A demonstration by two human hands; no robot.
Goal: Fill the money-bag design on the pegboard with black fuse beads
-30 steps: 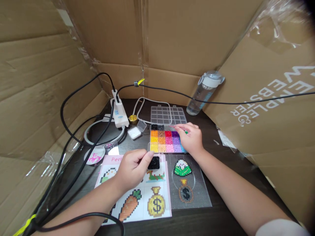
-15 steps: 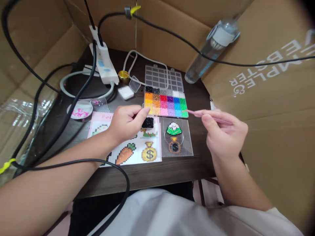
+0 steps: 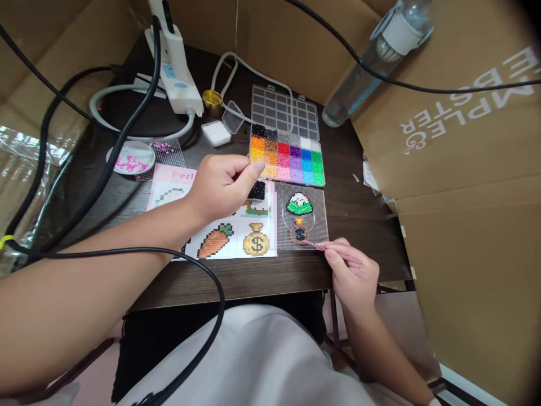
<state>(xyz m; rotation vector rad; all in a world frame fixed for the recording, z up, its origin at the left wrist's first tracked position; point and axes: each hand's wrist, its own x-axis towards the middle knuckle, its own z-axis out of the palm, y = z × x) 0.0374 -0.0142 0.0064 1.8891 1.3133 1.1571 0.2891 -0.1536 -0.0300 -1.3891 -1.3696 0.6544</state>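
Observation:
My right hand (image 3: pixel 353 274) pinches pink tweezers (image 3: pixel 327 248), their tips at the lower edge of a round bead figure (image 3: pixel 300 232) with an orange-brown outline and dark middle. This figure is on a clear pegboard (image 3: pixel 318 237), just below a finished-looking green and white rice ball of beads (image 3: pixel 300 203). My left hand (image 3: pixel 224 186) is closed, thumb on top, on a clear plastic lid (image 3: pixel 253 159). Directly below the lid is a small box of black beads (image 3: pixel 257 190), partly hidden by my thumb. A pattern sheet (image 3: pixel 232 252) with a carrot and a money bag lies under my left forearm.
Behind my hands is an open compartment case of coloured beads (image 3: pixel 287 155). A small white-bead box (image 3: pixel 216 133), a gold cup (image 3: pixel 212 103), a dish of pink beads (image 3: pixel 131 158) and a power strip (image 3: pixel 177 79) stand left. A bottle (image 3: pixel 367 73) leans right; black cables (image 3: pixel 127 124) cross the view.
My right hand has brought the tweezers from the green beads in the case down to the round bead figure. My left hand keeps its grip; the camera view has tilted and shifted.

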